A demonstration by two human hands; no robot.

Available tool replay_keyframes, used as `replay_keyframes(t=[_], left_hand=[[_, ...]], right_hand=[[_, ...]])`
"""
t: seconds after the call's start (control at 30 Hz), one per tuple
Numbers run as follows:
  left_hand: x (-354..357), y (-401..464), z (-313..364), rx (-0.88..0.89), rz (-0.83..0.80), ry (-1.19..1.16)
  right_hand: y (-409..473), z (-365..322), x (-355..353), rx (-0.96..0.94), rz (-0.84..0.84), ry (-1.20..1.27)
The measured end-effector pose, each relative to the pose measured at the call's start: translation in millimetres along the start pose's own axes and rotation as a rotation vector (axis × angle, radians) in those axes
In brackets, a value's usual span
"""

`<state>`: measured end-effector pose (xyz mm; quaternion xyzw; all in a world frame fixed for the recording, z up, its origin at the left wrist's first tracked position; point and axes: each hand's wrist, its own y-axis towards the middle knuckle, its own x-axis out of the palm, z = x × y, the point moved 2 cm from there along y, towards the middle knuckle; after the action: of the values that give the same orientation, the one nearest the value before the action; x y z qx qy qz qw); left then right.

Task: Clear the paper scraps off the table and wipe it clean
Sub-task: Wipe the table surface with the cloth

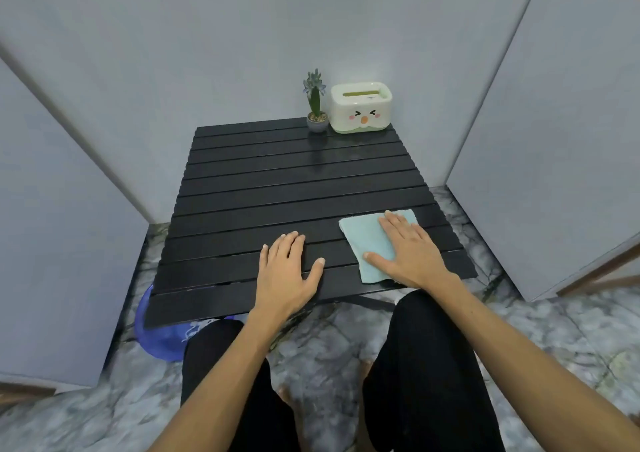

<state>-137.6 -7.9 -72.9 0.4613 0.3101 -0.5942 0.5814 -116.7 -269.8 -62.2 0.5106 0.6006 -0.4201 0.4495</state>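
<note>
Grey-white wall panels [242,36] fill the upper half of the frame and run down both sides, meeting a marbled grey floor [329,341] across the bottom. Centre frame: a black slatted table [277,188], slats running left to right, far edge against the back wall, near edge just above the person's knees. Black trousers [415,365] cover both legs at lower centre. A blue plastic basin [156,334] sits on the floor at lower left, half hidden under the table's near left corner. Right hand [405,244], right of centre near the table's front edge, lies flat with fingers straight and spread, palm pressing on a light blue-green cloth [367,240]; the thumb points left across the cloth, nothing gripped. The cloth lies flat on the slats, its left part and far corner showing past the hand. Left hand [287,264], lower centre, rests palm down on bare slats just left of the cloth and apart from it, fingers straight and close together, thumb out to the right, holding nothing. At the table's far right corner stands a cream tissue box [360,109] with a cartoon face and a slot on top. Touching or just beside its left side, a small potted plant [316,105] with a bluish flower in a grey pot. No paper scraps visible on the tabletop
</note>
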Motion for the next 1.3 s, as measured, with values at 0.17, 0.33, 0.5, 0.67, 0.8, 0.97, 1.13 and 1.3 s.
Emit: replay_keyframes(t=[0.17, 0.33, 0.5, 0.67, 0.8, 0.97, 1.13, 1.3], left_hand=[[3.6, -0.4, -0.2, 0.001, 0.018, 0.023], [5.6, 0.6, 0.5, -0.001, 0.025, 0.047], [5.0, -0.1, 1.0, -0.006, 0.032, 0.045], [2.8, 0.1, -0.4, -0.003, 0.021, 0.039], [0.1, 0.6, 2.0, -0.012, 0.007, 0.018], [-5.7, 7.6, -4.1, 0.008, 0.008, -0.05], [-14.7, 22.8, -11.6, 0.014, 0.016, -0.101], [-23.6, 42.5, -18.8, 0.007, 0.022, -0.148]], right_hand=[[-2.3, 26.9, -6.0, 0.016, -0.011, 0.0], [-3.0, 43.9, -8.3, 0.007, -0.018, -0.014], [-1.7, 52.8, -7.7, 0.012, 0.001, -0.015], [-1.4, 56.5, -10.3, 0.025, 0.011, -0.017], [-2.9, 54.1, -11.4, 0.022, 0.038, 0.002], [-0.5, 46.7, -15.7, 0.025, 0.072, 0.025], [13.0, 30.9, -20.2, -0.041, 0.165, 0.118], [42.7, 12.3, -28.5, -0.109, 0.159, 0.202]])
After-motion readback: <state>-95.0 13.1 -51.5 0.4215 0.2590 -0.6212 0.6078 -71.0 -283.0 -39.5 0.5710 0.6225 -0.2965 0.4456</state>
